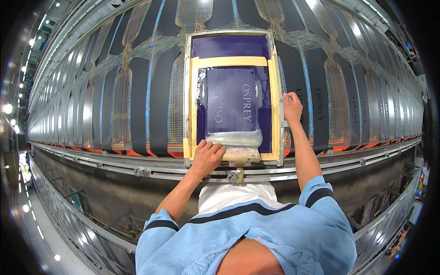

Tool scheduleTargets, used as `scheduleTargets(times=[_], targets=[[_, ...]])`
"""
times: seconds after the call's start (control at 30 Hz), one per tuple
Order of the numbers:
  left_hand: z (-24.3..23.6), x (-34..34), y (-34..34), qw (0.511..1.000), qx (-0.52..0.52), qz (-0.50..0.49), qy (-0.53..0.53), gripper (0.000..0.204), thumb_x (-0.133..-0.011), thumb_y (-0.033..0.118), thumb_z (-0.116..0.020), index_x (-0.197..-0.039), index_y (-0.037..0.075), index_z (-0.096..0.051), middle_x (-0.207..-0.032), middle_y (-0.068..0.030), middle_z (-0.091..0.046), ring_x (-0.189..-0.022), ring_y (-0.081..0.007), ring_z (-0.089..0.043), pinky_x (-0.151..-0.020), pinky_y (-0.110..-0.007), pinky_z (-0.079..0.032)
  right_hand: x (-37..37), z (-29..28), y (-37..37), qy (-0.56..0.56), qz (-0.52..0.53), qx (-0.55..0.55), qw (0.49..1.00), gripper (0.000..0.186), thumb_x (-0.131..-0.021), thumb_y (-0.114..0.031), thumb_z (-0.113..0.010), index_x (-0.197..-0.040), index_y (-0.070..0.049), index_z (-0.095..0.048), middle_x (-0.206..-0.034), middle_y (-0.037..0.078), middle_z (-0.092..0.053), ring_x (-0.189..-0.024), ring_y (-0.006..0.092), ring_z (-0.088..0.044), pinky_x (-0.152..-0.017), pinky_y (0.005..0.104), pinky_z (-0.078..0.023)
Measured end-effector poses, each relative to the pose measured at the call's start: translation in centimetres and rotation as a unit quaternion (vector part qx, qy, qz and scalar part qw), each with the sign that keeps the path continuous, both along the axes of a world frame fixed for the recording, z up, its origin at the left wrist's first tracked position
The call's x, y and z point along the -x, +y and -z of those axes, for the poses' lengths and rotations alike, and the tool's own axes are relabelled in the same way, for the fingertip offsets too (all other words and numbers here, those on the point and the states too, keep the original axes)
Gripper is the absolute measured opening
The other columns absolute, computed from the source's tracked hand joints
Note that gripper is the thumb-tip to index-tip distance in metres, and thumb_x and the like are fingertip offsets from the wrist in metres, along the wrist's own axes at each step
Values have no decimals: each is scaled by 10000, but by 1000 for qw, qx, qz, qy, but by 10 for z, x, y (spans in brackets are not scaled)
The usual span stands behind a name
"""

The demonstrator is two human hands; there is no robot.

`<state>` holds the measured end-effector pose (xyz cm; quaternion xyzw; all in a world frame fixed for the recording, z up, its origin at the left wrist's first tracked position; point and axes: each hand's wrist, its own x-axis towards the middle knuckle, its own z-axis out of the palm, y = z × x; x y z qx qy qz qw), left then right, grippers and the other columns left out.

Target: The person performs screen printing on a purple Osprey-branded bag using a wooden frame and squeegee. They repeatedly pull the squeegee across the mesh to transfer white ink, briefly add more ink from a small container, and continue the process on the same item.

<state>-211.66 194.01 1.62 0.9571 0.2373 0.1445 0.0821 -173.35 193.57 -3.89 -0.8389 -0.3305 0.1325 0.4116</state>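
Observation:
A rectangular printing screen with a metal frame, yellow tape borders and purple mesh lies in front of me over dark fabric panels. Pale lettering shows through its middle. Across the near end of the mesh rests a squeegee, its wooden handle smeared and partly covered by a clear film. My left hand is closed around the squeegee's left end, knuckles up. On the right, my right hand has its fingers curled at the screen's right metal rail. Shiny wet ink edges the mesh window on its left side.
A long table carries rows of dark panels with orange and blue line patterns to both sides; several panels at right bear dark lettering. A metal rail with small stops runs along the near edge. Another metal rail structure curves behind me on the left.

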Motion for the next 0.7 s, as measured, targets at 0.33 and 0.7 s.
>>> scheduleTargets(times=[0.33,0.7], targets=[[-5,-89,202,1000,-4,-5,-2,320,-639,132,-855,-937,151,-742,-921,-6,-743,-824,-213,-672,-789,-378,-460,-15,-78,45,-52,-196,89,975,289,-915,-323,-742,-1052,-71,-709,-1144,143,-701,-1109,332,-647,-952,447,-505],[-12,-141,288,995,68,-43,56,289,-689,334,-873,-791,100,-737,-681,-94,-680,-696,-335,-676,-699,-447,-530,6,-80,190,-166,-465,185,850,336,-787,-240,-805,-1034,-26,-724,-921,225,-722,-932,418,-689,-833,464,-547]])
